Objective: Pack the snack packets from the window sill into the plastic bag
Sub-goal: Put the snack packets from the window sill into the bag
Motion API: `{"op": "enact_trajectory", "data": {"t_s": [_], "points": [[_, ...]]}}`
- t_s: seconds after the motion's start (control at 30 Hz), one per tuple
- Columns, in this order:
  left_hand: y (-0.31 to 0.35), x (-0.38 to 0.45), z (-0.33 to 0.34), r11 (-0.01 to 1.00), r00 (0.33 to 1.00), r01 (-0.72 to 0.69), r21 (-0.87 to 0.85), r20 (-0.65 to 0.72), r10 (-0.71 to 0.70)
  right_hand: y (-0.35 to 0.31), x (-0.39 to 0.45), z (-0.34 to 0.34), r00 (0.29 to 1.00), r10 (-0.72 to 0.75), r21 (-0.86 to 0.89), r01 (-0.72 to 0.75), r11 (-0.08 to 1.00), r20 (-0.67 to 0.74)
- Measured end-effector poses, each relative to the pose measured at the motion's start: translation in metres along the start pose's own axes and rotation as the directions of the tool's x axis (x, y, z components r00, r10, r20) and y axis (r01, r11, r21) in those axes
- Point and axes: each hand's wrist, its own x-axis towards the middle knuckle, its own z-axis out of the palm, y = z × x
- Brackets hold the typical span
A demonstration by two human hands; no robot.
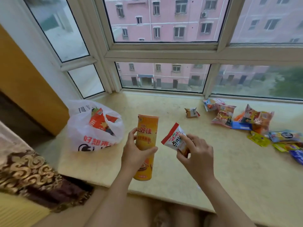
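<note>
**Two snacks in hand, bag waiting at the left**

At the far left of the window sill sits the white plastic bag, its mouth slumped partly open with a red-and-orange packet already showing inside. To load it well, the opening probably wants widening first, since the soft rim sags inward; the tall item should go in base first and lie along the bag's side, so the small packets can fill the space around it.

Just right of the bag, the left hand holds an orange crisp tube upright above the sill's front edge. Its grip wraps the tube's middle, thumb on the near side and fingers curled behind, forearm rising from the lower frame.

Next to it, apart from the tube, the right hand pinches a small white and red snack packet at its lower corner, index finger laid across the front, packet tilted up to the left (its print is slightly blurred).

Well to the right, the remaining snack packets lie scattered on the sill near the glass, not yet packed.
</note>
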Motion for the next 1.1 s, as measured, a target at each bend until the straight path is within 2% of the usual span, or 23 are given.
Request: {"op": "enact_trajectory", "data": {"t_s": [0.17,0.47,0.8,0.97,1.1], "points": [[-0.022,-0.024,-0.053,1.0,0.996,0.028,-0.002,-0.08,-0.028,-0.045,-0.009,0.011,0.998,-0.064,0.061,0.063,0.996,0.014],[-0.06,-0.006,-0.141,1.0,0.99,0.009,0.012,-0.141,-0.007,-0.139,0.002,0.062,0.991,-0.129,0.09,0.126,0.988,0.025],[-0.124,0.037,-0.272,0.999,0.982,0.049,0.012,-0.181,-0.046,-0.279,0.014,0.143,0.991,-0.064,0.169,0.044,0.985,0.116],[-0.142,0.069,-0.303,0.997,0.982,0.074,-0.023,-0.175,-0.077,-0.309,0.034,0.184,0.982,-0.08,0.164,0.052,0.985,0.169],[-0.153,0.109,-0.309,0.994,0.979,0.096,-0.046,-0.178,-0.103,-0.318,0.068,0.237,0.967,-0.02,0.214,-0.036,0.976,0.254]]}}
